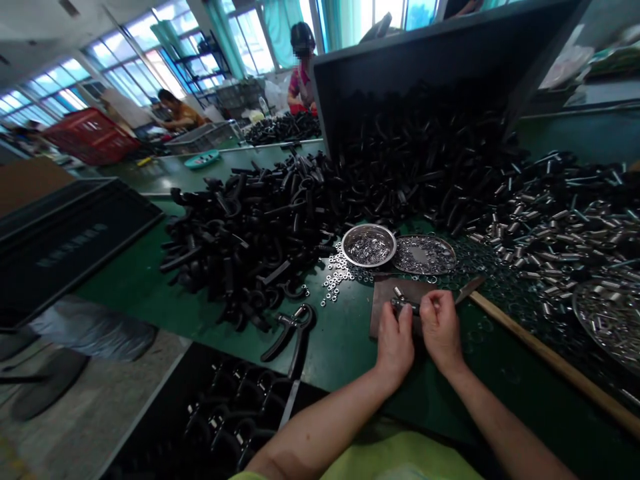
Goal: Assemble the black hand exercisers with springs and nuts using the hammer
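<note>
Both hands meet over a flat brown plate (381, 297) on the green table. My left hand (395, 340) is closed on a small black part (411, 309) with a silver spring or bolt (399, 293) sticking up beside it. My right hand (442, 331) pinches near the other end of the black part, its fingers curled; what lies inside them is mostly hidden. To the left lies a black hand grip (299, 337) with a spring across its two arms. Beyond the plate stands a round metal bowl (345, 250) of small metal pieces.
Black handles (265, 227) are heaped behind, spilling from a grey bin (425, 53). An oval tray (453, 253), loose nuts (333, 283) and springs (540, 227) lie around. A wooden-handled tool (540, 347) lies at right. Assembled grips (235, 400) fill a box lower left. Co-workers (300, 87) sit beyond.
</note>
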{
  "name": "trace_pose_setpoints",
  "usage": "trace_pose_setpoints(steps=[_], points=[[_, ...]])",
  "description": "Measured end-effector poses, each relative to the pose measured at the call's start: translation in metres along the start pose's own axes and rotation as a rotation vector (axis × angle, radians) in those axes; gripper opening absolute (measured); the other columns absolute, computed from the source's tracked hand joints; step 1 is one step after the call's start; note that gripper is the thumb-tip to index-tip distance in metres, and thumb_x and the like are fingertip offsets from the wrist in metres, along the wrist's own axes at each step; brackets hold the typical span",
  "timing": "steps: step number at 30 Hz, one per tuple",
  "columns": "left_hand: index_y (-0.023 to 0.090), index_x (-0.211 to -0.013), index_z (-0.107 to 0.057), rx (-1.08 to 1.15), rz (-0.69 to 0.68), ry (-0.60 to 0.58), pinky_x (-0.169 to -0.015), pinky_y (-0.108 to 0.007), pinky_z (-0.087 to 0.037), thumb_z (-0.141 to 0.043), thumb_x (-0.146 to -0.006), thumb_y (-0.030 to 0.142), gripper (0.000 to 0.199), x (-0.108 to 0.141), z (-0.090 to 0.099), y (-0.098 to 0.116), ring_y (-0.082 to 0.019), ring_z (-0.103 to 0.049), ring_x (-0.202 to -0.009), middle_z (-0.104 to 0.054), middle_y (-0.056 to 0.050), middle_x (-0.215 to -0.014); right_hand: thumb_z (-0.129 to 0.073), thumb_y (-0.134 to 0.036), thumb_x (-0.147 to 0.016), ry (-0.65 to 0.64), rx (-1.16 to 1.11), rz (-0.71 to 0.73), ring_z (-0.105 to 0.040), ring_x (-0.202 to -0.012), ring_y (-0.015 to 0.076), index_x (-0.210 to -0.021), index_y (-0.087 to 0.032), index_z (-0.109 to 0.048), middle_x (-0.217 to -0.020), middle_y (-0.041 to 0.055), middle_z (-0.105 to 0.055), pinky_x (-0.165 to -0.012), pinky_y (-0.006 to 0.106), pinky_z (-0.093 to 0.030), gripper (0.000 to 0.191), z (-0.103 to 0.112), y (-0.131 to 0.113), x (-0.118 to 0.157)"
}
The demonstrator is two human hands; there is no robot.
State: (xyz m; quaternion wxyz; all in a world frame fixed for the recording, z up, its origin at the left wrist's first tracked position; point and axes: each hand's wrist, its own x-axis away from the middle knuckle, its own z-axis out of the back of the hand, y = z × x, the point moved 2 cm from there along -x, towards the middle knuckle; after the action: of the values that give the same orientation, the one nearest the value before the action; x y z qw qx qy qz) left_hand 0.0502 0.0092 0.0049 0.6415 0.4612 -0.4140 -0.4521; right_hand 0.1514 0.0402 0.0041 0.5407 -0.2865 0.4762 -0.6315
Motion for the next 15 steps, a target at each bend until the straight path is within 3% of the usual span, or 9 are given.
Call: trace_pose_setpoints(steps=[3, 5, 7, 8, 10, 13, 15], points=[[0.018, -0.099, -0.049, -0.101, -0.081, 0.03, -0.083, -0.036, -0.041, -0.044, -0.089, 0.034, 0.02, -0.001, -0.002, -0.004, -0.023, -0.056, -0.092, -0.059, -0.012, -0.095, -0.047, -0.044, -0.08, -0.02, -0.264, -0.242, -0.046, -0.044, 0.0104, -0.086, -0.023, -0.043, -0.059, -0.0055, -0.047, -0.038, 0.021, -0.035, 0.022, -0.005, 0.003, 0.003], [0.018, -0.099, -0.05, -0.13, -0.153, 0.021, -0.083, -0.037, -0.041, -0.048, -0.087, 0.033, 0.02, -0.003, 0.0, -0.004, -0.023, -0.055, -0.091, -0.058, -0.011, -0.095, -0.047, -0.046, -0.079, -0.148, -0.404, -0.439, -0.036, -0.035, 0.0076, -0.086, -0.024, -0.043, -0.054, -0.0088, -0.041, -0.032, 0.018, -0.025, 0.023, -0.007, 0.002, 0.005], [0.019, -0.097, -0.051, -0.105, -0.199, -0.01, -0.083, -0.036, -0.042, -0.05, -0.085, 0.034, 0.019, -0.004, 0.003, -0.003, -0.022, -0.055, -0.09, -0.058, -0.009, -0.095, -0.044, -0.049, -0.081, -0.298, -0.383, -0.514, -0.028, -0.031, 0.0069, -0.083, -0.024, -0.045, -0.047, -0.0104, -0.034, -0.031, 0.018, -0.019, 0.025, -0.004, -0.001, 0.005], [0.02, -0.096, -0.052, -0.047, -0.173, -0.041, -0.081, -0.034, -0.043, -0.05, -0.085, 0.036, 0.019, -0.005, 0.004, -0.002, -0.02, -0.055, -0.088, -0.058, -0.008, -0.093, -0.042, -0.049, -0.082, -0.343, -0.308, -0.461, -0.029, -0.031, 0.0076, -0.082, -0.024, -0.047, -0.046, -0.0098, -0.034, -0.031, 0.018, -0.02, 0.026, 0.0, -0.003, 0.004], [0.02, -0.091, -0.05, 0.146, 0.003, -0.134, -0.066, -0.028, -0.045, -0.048, -0.086, 0.043, 0.023, -0.005, 0.003, 0.0, -0.016, -0.054, -0.073, -0.056, -0.004, -0.083, -0.041, -0.048, -0.084, -0.321, -0.072, -0.191, -0.045, -0.04, 0.0115, -0.081, -0.023, -0.052, -0.05, -0.0046, -0.045, -0.039, 0.022, -0.033, 0.028, 0.01, -0.005, -0.001], [0.021, -0.083, -0.043, 0.466, 0.363, -0.332, -0.041, -0.019, -0.03, -0.046, -0.083, 0.055, 0.034, 0.001, -0.005, 0.002, -0.008, -0.039, -0.048, -0.045, 0.004, -0.067, -0.044, -0.041, -0.084, -0.252, 0.238, 0.276, -0.062, -0.071, 0.0197, -0.081, -0.021, -0.058, -0.072, 0.0054, -0.063, -0.065, 0.029, -0.045, 0.025, 0.019, -0.005, -0.004], [0.021, -0.082, -0.041, 0.518, 0.451, -0.386, -0.038, -0.017, -0.024, -0.046, -0.082, 0.057, 0.036, 0.004, -0.009, 0.003, -0.006, -0.033, -0.043, -0.041, 0.006, -0.064, -0.043, -0.038, -0.085, -0.228, 0.3, 0.357, -0.063, -0.073, 0.0209, -0.084, -0.019, -0.059, -0.076, 0.0072, -0.066, -0.069, 0.031, -0.045, 0.025, 0.018, -0.001, -0.004]])
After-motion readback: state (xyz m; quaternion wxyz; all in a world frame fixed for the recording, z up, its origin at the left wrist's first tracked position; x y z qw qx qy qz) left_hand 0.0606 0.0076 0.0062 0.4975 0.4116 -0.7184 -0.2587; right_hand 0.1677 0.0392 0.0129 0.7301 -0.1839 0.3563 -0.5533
